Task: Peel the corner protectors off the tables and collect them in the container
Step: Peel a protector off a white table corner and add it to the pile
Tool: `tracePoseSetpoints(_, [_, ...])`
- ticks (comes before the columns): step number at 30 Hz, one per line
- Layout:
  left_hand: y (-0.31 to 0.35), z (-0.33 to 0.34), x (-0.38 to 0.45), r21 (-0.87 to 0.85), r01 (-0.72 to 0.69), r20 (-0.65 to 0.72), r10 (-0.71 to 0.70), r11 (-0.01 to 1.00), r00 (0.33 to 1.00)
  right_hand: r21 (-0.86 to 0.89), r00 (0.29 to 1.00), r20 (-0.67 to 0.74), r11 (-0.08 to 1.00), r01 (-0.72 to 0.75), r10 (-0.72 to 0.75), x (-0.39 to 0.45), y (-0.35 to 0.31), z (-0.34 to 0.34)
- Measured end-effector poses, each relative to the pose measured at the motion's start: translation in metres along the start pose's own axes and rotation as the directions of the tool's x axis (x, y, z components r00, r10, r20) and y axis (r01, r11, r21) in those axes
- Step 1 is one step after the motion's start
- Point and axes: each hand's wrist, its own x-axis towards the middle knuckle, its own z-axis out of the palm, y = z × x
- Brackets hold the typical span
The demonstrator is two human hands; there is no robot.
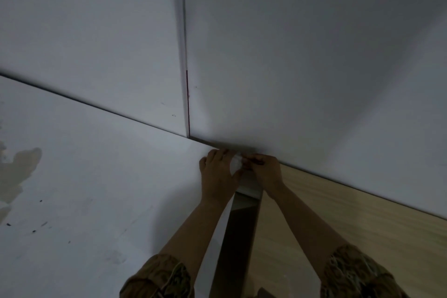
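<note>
A whitish, translucent corner protector sits at the far corner of the near-left white table, where several tabletops meet. My left hand curls around it from the left. My right hand pinches at it from the right with fingertips closed. Both hands touch the protector, and most of it is hidden by my fingers. No container is in view.
White tabletops fill the far side, with a narrow seam between them. A wood-grain table lies at the near right. A dark gap runs between the near tables. Stains and dark specks mark the left table.
</note>
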Motion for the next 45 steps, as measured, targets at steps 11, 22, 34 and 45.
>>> tracePoseSetpoints(11, [-0.01, 0.012, -0.003, -0.117, -0.001, -0.008, 0.0, 0.993, 1.0, -0.055, 0.998, 0.02, 0.996, 0.067, -0.066, 0.005, 0.004, -0.002])
tracePoseSetpoints(22, [-0.017, -0.003, 0.015, -0.055, 0.047, 0.152, -0.038, 0.997, 0.988, 0.137, 0.999, 0.038, 0.99, -0.041, 0.036, 0.001, 0.007, -0.003])
tracePoseSetpoints(34, [-0.015, -0.01, 0.055, -0.081, 0.039, 0.279, -0.015, 0.996, 0.96, 0.036, 0.99, -0.123, 0.997, -0.07, 0.074, -0.007, 0.009, 0.009])
tracePoseSetpoints(45, [-0.005, 0.002, 0.062, 0.071, 0.209, 0.19, -0.219, 0.975, 0.957, 0.316, 0.974, 0.023, 0.923, -0.22, 0.225, -0.005, 0.005, 0.007])
